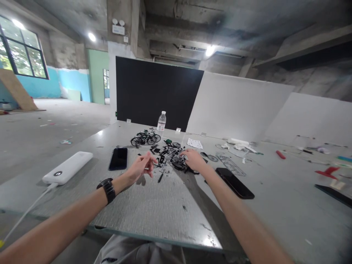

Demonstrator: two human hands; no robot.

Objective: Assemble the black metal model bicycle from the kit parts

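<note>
My left hand [142, 165] is just above the table, left of a pile of small black model-bicycle parts [165, 156]. Its fingers are loosely bent and apart, with nothing visible in them. My right hand [194, 160] reaches into the right side of the pile. Its fingertips touch the parts near a dark wheel [178, 164], and the fingers look apart. A small dark strip [160, 178] lies in front of the pile. Behind it stand assembled miniature bicycles [145, 138], black and green.
A phone [118, 159] and a white power bank [68, 168] with a cable lie at left. Another phone [235, 182] and a flat parts frame [231, 165] lie at right. A water bottle [161, 122] and a printed sheet [195, 143] are farther back, before a black panel [156, 91].
</note>
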